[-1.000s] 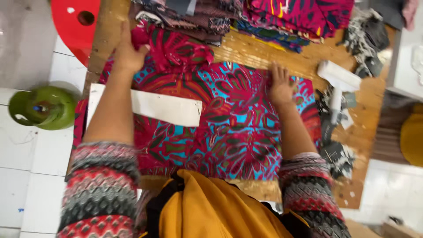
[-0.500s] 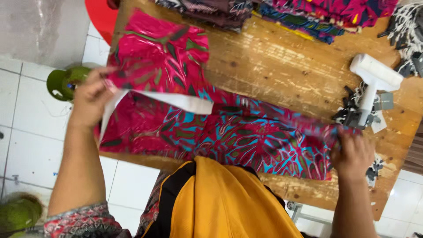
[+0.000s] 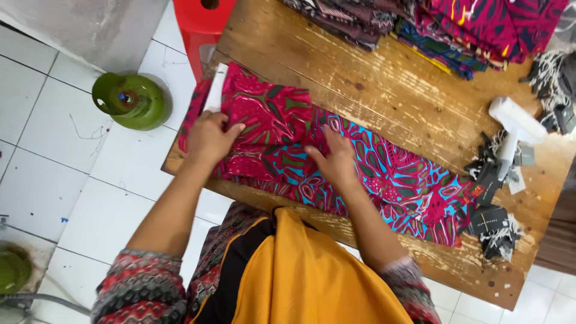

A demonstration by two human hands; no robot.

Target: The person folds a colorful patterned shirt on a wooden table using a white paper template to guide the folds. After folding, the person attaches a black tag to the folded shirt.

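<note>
A patterned garment point(image 3: 384, 180) in magenta, red and turquoise lies folded into a long strip along the near edge of the wooden table point(image 3: 384, 102). My left hand point(image 3: 210, 137) grips its left end, where a white cardboard sheet point(image 3: 215, 90) pokes out from under the fabric. My right hand point(image 3: 333, 159) presses flat on the middle of the strip, fingers spread.
Stacks of folded patterned fabric point(image 3: 432, 24) fill the table's far side. A white tagging gun point(image 3: 516, 123) and several black hang tags point(image 3: 492, 198) lie at the right. A green gas cylinder point(image 3: 129, 101) and a red plastic stool point(image 3: 201, 24) stand on the white tiled floor at left.
The garment was spread wide, then folded lengthwise into a narrow strip. My right hand moved from the right end to the middle; my left hand stays at the left end, folding it over.
</note>
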